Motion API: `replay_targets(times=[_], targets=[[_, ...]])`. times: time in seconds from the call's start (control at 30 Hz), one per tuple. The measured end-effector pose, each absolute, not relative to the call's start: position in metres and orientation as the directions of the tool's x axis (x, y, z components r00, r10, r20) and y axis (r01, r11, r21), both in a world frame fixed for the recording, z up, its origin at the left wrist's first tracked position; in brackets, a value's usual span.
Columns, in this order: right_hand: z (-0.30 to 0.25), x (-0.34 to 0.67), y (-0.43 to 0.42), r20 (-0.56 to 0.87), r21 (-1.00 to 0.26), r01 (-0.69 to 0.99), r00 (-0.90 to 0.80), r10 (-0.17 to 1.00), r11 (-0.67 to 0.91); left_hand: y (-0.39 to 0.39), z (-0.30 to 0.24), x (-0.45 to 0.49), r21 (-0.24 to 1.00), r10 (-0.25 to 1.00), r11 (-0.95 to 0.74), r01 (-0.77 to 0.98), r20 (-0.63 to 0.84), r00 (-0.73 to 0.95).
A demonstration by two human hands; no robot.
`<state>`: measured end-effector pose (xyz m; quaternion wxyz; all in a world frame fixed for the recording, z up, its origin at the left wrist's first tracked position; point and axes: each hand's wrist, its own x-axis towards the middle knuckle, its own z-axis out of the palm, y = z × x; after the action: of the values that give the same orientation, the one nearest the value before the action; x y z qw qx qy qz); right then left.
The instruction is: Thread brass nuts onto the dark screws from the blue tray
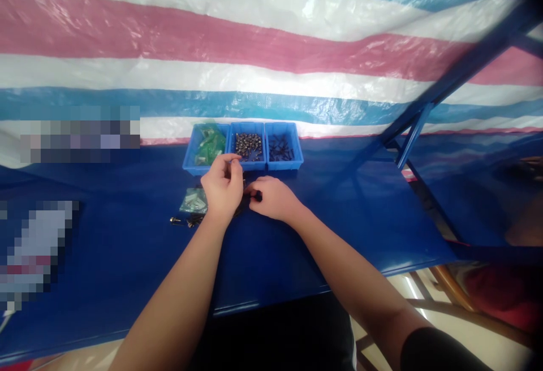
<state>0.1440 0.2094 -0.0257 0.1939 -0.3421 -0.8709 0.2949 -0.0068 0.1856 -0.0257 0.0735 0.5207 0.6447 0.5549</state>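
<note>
My left hand (223, 183) is raised just in front of the middle blue bin (247, 165), thumb and fingers closed together. What they pinch, if anything, is too small to make out. Close beside it my right hand (274, 198) is curled, thumb against fingers, around something small and dark that I cannot name. The middle bin holds many small metal parts (249, 146). Under and left of my left hand lie a clear bag of pale pieces (194, 200) and dark parts with brassy ends (194, 220), partly hidden by the hand.
Green plastic bags (211, 143) fill the left bin (189, 153); dark screw-like parts (280, 149) lie in the right bin (296, 143). The blue tabletop (139, 258) meets a striped plastic sheet (237, 40) behind. A blue metal frame (409, 133) stands at right.
</note>
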Motion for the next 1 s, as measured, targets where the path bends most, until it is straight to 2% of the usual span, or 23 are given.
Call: replay_targets(times=[0.27, 0.63, 1.0], targets=[[-0.0244, 0.1439, 0.2069, 0.176, -0.63, 0.465, -0.695, 0.698, 0.622, 0.1873, -0.0281, -0.0082, 0.817, 0.74, -0.123, 0.564, 0.454, -0.496], [-0.0291, 0.1442, 0.2121, 0.219, -0.654, 0.343, -0.767, 0.603, 0.674, 0.1872, -0.0291, -0.0074, 0.814, 0.749, -0.129, 0.566, 0.454, -0.482], [-0.0222, 0.1477, 0.2138, 0.2, -0.73, 0.298, -0.767, 0.61, 0.615, 0.1864, -0.0271, -0.007, 0.813, 0.759, -0.133, 0.567, 0.452, -0.47]])
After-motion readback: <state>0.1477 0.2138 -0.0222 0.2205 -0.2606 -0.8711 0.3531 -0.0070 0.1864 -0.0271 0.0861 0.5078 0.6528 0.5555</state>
